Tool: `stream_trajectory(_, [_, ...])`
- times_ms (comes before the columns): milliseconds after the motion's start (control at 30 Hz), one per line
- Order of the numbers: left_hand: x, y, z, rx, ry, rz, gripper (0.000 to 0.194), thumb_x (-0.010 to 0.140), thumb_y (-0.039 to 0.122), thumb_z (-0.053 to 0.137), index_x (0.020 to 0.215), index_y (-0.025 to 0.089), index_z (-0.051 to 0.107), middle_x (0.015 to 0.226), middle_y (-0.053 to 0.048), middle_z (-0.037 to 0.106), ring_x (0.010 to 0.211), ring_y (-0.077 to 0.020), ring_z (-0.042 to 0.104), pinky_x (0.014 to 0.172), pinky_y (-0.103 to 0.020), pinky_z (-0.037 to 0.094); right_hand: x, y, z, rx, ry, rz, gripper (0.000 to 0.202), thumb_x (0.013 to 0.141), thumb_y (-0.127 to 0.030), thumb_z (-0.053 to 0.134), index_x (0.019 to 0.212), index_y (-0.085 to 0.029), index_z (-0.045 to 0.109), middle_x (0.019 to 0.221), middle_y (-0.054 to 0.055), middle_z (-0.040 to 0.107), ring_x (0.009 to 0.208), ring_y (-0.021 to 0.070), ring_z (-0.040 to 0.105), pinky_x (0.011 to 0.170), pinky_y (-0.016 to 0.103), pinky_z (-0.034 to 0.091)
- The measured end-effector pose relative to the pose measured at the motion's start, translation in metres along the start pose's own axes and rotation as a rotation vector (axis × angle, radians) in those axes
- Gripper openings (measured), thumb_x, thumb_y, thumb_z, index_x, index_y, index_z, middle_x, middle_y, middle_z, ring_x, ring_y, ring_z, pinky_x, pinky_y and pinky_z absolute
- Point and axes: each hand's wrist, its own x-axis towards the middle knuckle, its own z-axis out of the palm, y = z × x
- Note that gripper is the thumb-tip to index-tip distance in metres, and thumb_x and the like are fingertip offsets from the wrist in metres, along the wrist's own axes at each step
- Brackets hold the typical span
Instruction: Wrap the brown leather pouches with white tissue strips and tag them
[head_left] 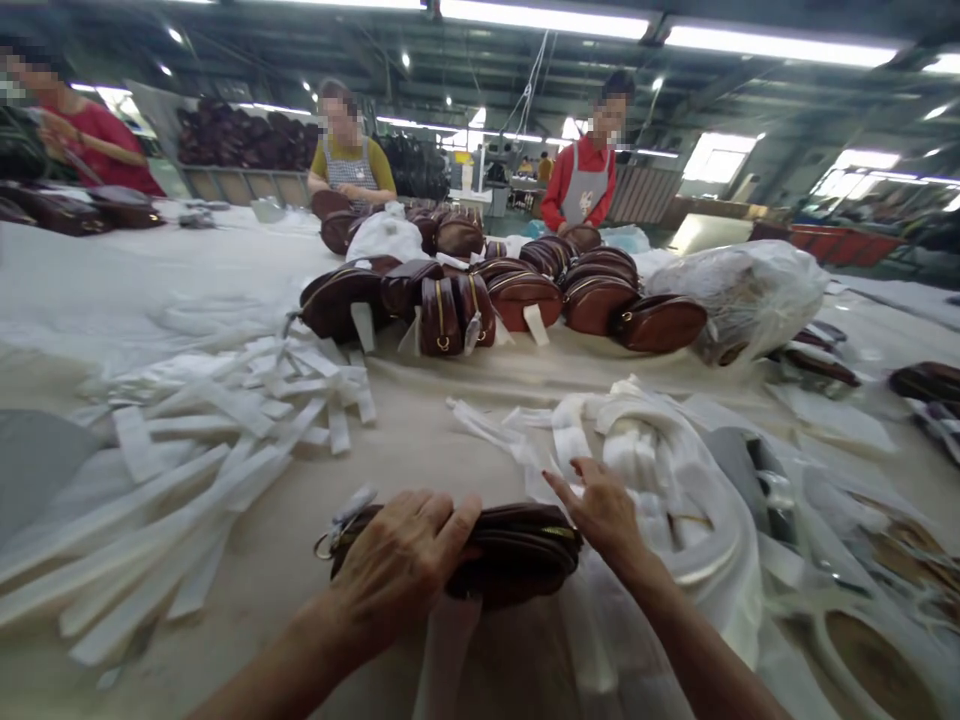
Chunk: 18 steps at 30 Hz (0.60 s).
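Nearest my view, both forearms reach in from the bottom edge. My left hand (409,548) lies back-up across the top of a dark brown bag (517,572), fingers bent over its far side and the thumb stretched along its upper edge, so that grip is closed on the bag. The bag sits on the pale table (409,425) right in front of me, its zip toward the right end and a metal ring (322,547) at the left. My right hand (606,508) slants up and inward just beyond the bag's right end, fingers parted, with nothing visibly held; I cannot tell whether it touches the bag or the white material (675,470) beneath and beyond it.

Left of the bag I have loose white strips (232,420) heaped and fanned out. Farther off, a row of brown bags (521,295) stands beside a plastic-wrapped bundle (761,285). Behind them, a co-worker in a grey apron (583,185) and another in a checked apron (352,165) are at the far side.
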Motion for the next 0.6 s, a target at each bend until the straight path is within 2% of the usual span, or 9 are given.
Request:
stream_trajectory(100, [-0.003, 0.0, -0.002, -0.041, 0.027, -0.006, 0.024, 0.097, 0.028, 0.034, 0.111, 0.013, 0.047, 0.076, -0.003, 0.056, 0.066, -0.0191, 0.053, 0.061, -0.031, 0.04, 0.022, -0.021, 0.012, 0.201, -0.004, 0.056, 0.023, 0.062, -0.035, 0.07, 0.074, -0.017, 0.063, 0.086, 0.011, 0.063, 0.096, 0.0291, 0.054, 0.088, 0.041, 0.036])
stream_trajectory(200, [-0.01, -0.004, -0.005, -0.101, 0.08, -0.04, 0.023, 0.097, 0.03, 0.035, 0.108, 0.015, 0.049, 0.075, -0.003, 0.057, 0.064, -0.0182, 0.053, 0.061, -0.029, 0.039, 0.037, -0.026, 0.017, 0.364, -0.049, 0.087, 0.021, 0.064, -0.038, 0.067, 0.059, -0.019, 0.059, 0.064, 0.004, 0.059, 0.079, 0.023, 0.056, 0.077, 0.036, 0.039])
stream_trajectory(267, [-0.014, -0.01, -0.005, -0.191, 0.081, -0.081, 0.021, 0.095, 0.033, 0.041, 0.103, 0.016, 0.051, 0.076, -0.003, 0.059, 0.066, -0.0176, 0.054, 0.062, -0.028, 0.038, 0.04, -0.025, 0.016, 0.508, -0.091, 0.082, 0.027, 0.066, -0.046, 0.063, 0.062, -0.019, 0.061, 0.06, 0.001, 0.057, 0.069, 0.0185, 0.053, 0.069, 0.032, 0.04])
stream_trajectory(333, [-0.015, -0.016, -0.005, -0.335, 0.052, -0.136, 0.02, 0.091, 0.035, 0.05, 0.096, 0.016, 0.054, 0.077, -0.002, 0.06, 0.068, -0.0164, 0.055, 0.063, -0.026, 0.038, 0.037, -0.028, 0.012, 0.678, -0.145, 0.057, 0.033, 0.066, -0.052, 0.063, 0.069, -0.019, 0.064, 0.063, 0.0, 0.06, 0.065, 0.0149, 0.052, 0.065, 0.029, 0.04])
stream_trajectory(400, [-0.01, -0.022, -0.007, -0.529, -0.027, -0.22, 0.02, 0.086, 0.036, 0.059, 0.09, 0.017, 0.057, 0.076, 0.0, 0.061, 0.069, -0.0145, 0.056, 0.063, -0.024, 0.038, 0.031, -0.037, 0.01, 0.843, -0.217, 0.029, 0.033, 0.065, -0.052, 0.067, 0.073, -0.02, 0.066, 0.067, -0.001, 0.063, 0.064, 0.0125, 0.052, 0.065, 0.027, 0.042])
stream_trajectory(467, [-0.001, -0.024, -0.01, -0.764, -0.167, -0.317, 0.021, 0.08, 0.036, 0.065, 0.087, 0.017, 0.06, 0.075, 0.002, 0.062, 0.069, -0.0129, 0.057, 0.064, -0.021, 0.039, 0.02, -0.051, 0.009, 0.974, -0.308, 0.012, 0.031, 0.061, -0.048, 0.073, 0.072, -0.02, 0.067, 0.067, -0.001, 0.064, 0.062, 0.0112, 0.053, 0.065, 0.026, 0.044])
stream_trajectory(533, [0.009, -0.022, -0.015, -0.971, -0.315, -0.417, 0.022, 0.075, 0.035, 0.065, 0.087, 0.017, 0.063, 0.076, 0.003, 0.063, 0.071, -0.0132, 0.058, 0.065, -0.02, 0.041, 0.005, -0.065, 0.007, 1.058, -0.404, 0.003, 0.032, 0.055, -0.046, 0.078, 0.068, -0.019, 0.067, 0.063, -0.001, 0.065, 0.059, 0.0114, 0.055, 0.062, 0.026, 0.045])
stream_trajectory(600, [0.013, -0.018, -0.018, -1.093, -0.4, -0.498, 0.026, 0.072, 0.034, 0.063, 0.093, 0.018, 0.064, 0.08, 0.003, 0.065, 0.076, -0.0154, 0.059, 0.068, -0.02, 0.044, -0.011, -0.078, 0.004, 1.099, -0.474, 0.004, 0.036, 0.049, -0.047, 0.081, 0.065, -0.018, 0.068, 0.062, 0.0, 0.065, 0.057, 0.0129, 0.057, 0.058, 0.027, 0.047])
